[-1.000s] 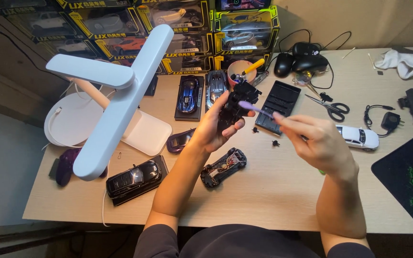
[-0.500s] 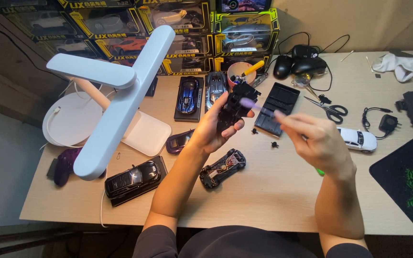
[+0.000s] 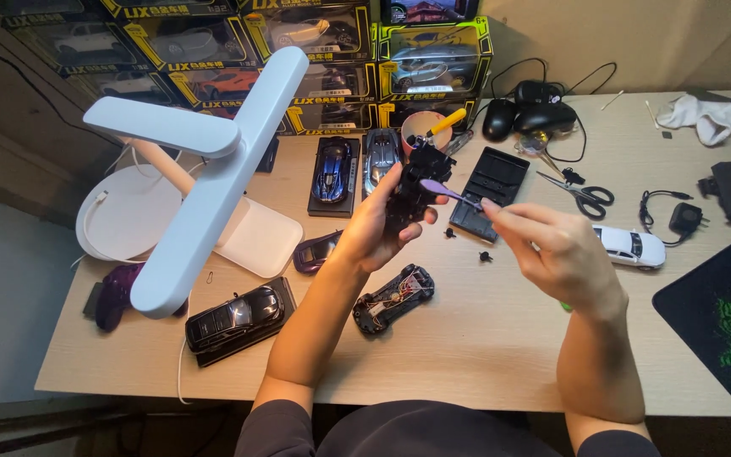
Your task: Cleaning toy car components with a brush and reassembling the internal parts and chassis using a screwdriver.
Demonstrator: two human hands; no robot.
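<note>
My left hand [image 3: 376, 230] holds a black model-car part [image 3: 416, 182] up above the desk, fingers wrapped round its lower end. My right hand [image 3: 556, 250] pinches a small purple piece [image 3: 448, 191] whose tip touches the black part. Below the hands an opened toy car chassis [image 3: 393, 297] with exposed wiring lies on the wooden desk [image 3: 484, 355]. Two tiny black bits [image 3: 486, 255] lie on the desk beside my right hand. A black flat tray-like base [image 3: 491, 190] lies just behind the hands.
A white T-shaped desk lamp [image 3: 205, 182] stands at left. Model cars: black [image 3: 234, 317], blue [image 3: 332, 172], silver [image 3: 380, 155], white [image 3: 632, 246], purple shell [image 3: 319, 250]. Boxed models [image 3: 433, 63] line the back. Scissors [image 3: 581, 191], mice [image 3: 522, 118], cup with tools [image 3: 426, 129], mat [image 3: 721, 322].
Both hands stay almost in place. My right hand has brought the purple piece slightly closer against the black part; the view shifted a little.
</note>
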